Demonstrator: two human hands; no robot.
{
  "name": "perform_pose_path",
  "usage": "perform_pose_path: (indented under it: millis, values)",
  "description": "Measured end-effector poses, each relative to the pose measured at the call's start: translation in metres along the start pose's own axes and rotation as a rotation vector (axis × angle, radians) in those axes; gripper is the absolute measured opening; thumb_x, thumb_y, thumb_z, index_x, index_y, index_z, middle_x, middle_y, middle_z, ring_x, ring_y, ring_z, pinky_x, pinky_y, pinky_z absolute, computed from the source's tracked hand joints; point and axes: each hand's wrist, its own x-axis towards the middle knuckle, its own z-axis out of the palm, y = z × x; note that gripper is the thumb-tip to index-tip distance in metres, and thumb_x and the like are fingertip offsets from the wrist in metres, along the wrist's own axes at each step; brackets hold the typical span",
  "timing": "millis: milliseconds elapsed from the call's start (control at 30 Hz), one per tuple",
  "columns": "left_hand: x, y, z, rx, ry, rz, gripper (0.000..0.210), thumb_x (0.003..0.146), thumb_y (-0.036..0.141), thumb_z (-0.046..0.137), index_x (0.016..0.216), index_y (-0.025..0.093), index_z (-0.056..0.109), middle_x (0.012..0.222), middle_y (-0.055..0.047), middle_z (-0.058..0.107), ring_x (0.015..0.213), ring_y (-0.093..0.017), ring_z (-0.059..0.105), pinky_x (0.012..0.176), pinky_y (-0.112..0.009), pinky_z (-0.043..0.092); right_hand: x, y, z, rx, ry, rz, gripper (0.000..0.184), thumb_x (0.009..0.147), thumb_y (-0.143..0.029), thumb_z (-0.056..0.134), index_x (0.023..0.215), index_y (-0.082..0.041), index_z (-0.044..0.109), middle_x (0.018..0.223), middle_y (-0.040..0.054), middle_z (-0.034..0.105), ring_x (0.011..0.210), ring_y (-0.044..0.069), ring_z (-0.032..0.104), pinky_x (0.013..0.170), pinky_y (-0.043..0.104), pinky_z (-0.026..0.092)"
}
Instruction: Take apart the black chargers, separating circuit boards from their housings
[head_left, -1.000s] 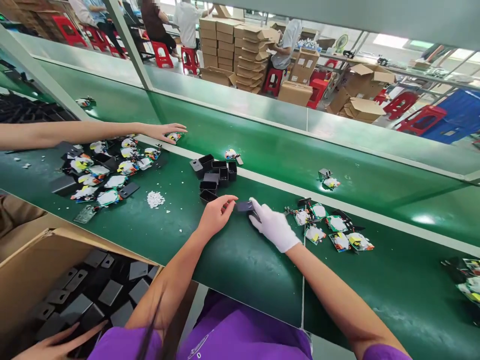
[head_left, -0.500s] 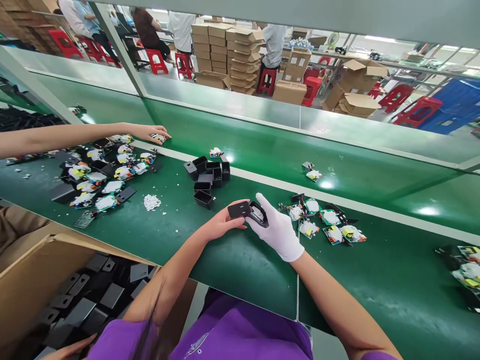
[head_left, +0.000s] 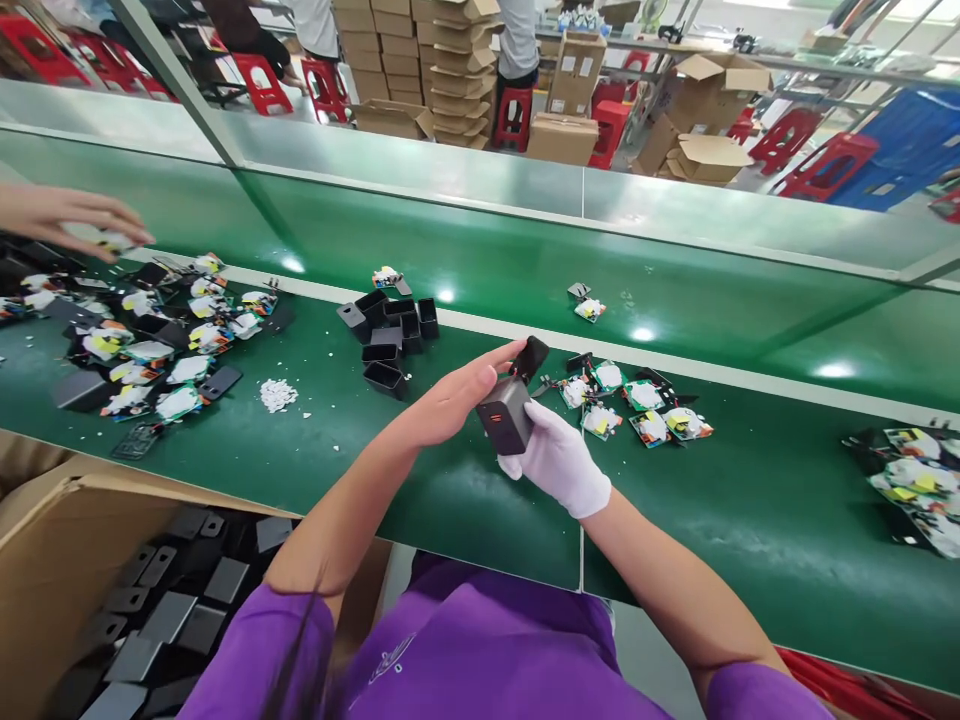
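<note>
My right hand (head_left: 562,458), in a white glove, is closed around a black plastic charger case (head_left: 504,418) with small orange marks on its near end. A dark end cover (head_left: 531,357) stands tilted at the case's far end; whether it is attached cannot be told. My bare left hand (head_left: 454,398) lies along the case's upper left side, fingers stretched out, the tips at the cover. Its thumb is raised above the case. Just right of the glove, several circuit boards (head_left: 643,396) with white and yellow parts lie on the green bench (head_left: 465,520).
Left of my hands stand several empty black cases (head_left: 384,345). Farther left are white crumbs (head_left: 278,395) and piled circuit boards (head_left: 180,372). A co-worker's hand (head_left: 71,218) holds a board there. A carton (head_left: 45,530) of dark cases sits below left; more boards (head_left: 915,480) lie far right.
The case has been turned so its marked end faces me, and the cover stands at the far end. My left fingers have straightened. The co-worker's hand moved left, carrying a board.
</note>
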Motion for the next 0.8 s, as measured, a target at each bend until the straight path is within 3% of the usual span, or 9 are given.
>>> perform_pose_path:
  millis: [267, 433, 533, 667, 800]
  values:
    - [-0.009, 0.003, 0.007, 0.162, 0.028, 0.043, 0.072, 0.094, 0.073, 0.040, 0.143, 0.023, 0.058, 0.154, -0.007, 0.054, 0.144, -0.030, 0.048, 0.122, -0.041, 0.036, 0.001, 0.000, 0.001, 0.295, -0.065, 0.086, 0.035, 0.096, -0.038, 0.043, 0.080, -0.016, 0.066, 0.057, 0.0006, 0.059, 0.040, 0.012, 0.044, 0.042, 0.026, 0.038]
    - [-0.011, 0.006, 0.011, 0.201, 0.033, 0.075, 0.066, 0.095, 0.071, 0.041, 0.138, 0.025, 0.063, 0.149, -0.006, 0.059, 0.149, -0.030, 0.041, 0.123, -0.040, 0.035, 0.000, 0.002, -0.002, 0.293, -0.103, 0.075, 0.036, 0.093, -0.041, 0.048, 0.076, -0.016, 0.066, 0.054, 0.0009, 0.057, 0.039, 0.013, 0.044, 0.040, 0.026, 0.037]
    - [-0.011, 0.005, 0.012, 0.186, 0.047, 0.087, 0.063, 0.095, 0.069, 0.043, 0.134, 0.024, 0.066, 0.146, -0.007, 0.061, 0.146, -0.030, 0.045, 0.120, -0.040, 0.038, 0.001, 0.005, -0.004, 0.279, -0.092, 0.060, 0.032, 0.089, -0.044, 0.054, 0.076, -0.017, 0.064, 0.055, -0.0006, 0.057, 0.040, 0.012, 0.045, 0.039, 0.026, 0.036]
    - [-0.003, -0.004, 0.012, 0.098, 0.096, 0.033, 0.055, 0.096, 0.065, 0.047, 0.117, 0.023, 0.074, 0.133, -0.008, 0.070, 0.128, -0.028, 0.062, 0.108, -0.038, 0.050, -0.002, 0.003, -0.006, 0.125, -0.076, 0.005, 0.026, 0.080, -0.043, 0.071, 0.085, -0.019, 0.064, 0.063, -0.0038, 0.059, 0.044, 0.010, 0.048, 0.041, 0.023, 0.039]
    - [0.011, -0.032, 0.004, -0.055, 0.268, -0.020, 0.050, 0.093, 0.063, 0.050, 0.100, 0.019, 0.075, 0.125, -0.011, 0.073, 0.113, -0.026, 0.069, 0.091, -0.038, 0.060, -0.004, -0.015, -0.017, -0.288, 0.081, -0.084, 0.039, 0.078, -0.038, 0.076, 0.112, -0.021, 0.066, 0.085, -0.0009, 0.066, 0.063, 0.011, 0.058, 0.050, 0.022, 0.047]
